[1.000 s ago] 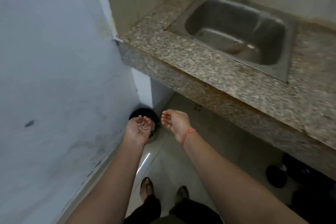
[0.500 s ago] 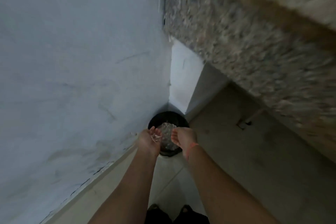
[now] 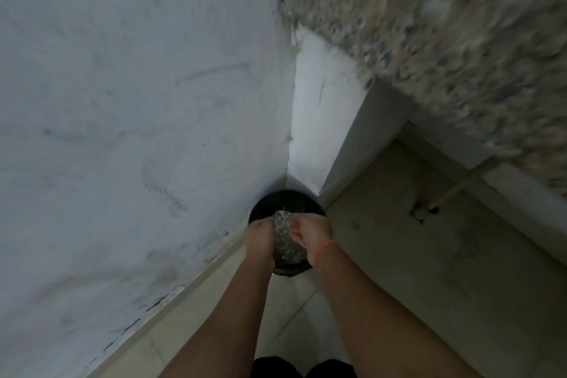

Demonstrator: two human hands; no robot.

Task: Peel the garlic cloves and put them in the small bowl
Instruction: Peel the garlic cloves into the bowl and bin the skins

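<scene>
Both stretched down — left hand (image 3: 259,235), right hand (image 3: 313,235), close together over bin (image 3: 287,199)

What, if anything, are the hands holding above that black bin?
Cannot tell: left hand and right hand hover, blurred, over pale scraps in the black bin.

I count two hands low in the middle: one left hand (image 3: 259,236) and one right hand (image 3: 311,232). Beneath them is one black bin (image 3: 285,201). There's one orange wristband (image 3: 324,246), and one speckled counter (image 3: 445,40) at upper right.

Motion blur smears the stone counter (image 3: 445,40), and the black bin (image 3: 285,201) is partly hidden
</scene>
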